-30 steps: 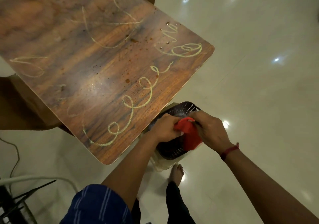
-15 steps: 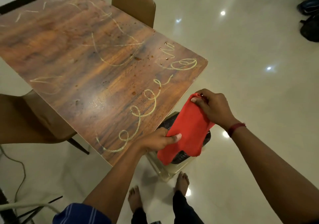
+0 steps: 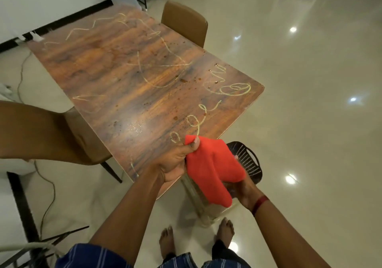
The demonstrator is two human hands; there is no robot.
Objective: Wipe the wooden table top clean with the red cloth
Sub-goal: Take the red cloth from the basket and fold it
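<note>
the right grip (image 3: 241,185) has dropped beneath the red cloth (image 3: 210,164), curling round it from below; the left grip (image 3: 175,161) pinches its top corner, at the counter's (image 3: 124,81) near edge.

The rectangular brown wood-grain table top (image 3: 115,77) is smooth and glossy, streaked with pale smears. At its near corner the red cloth (image 3: 210,164) looks soft and matt. Beside that corner, a black slotted basket (image 3: 248,160) looks plastic; the cream floor (image 3: 310,123) around the table gleams.
</note>
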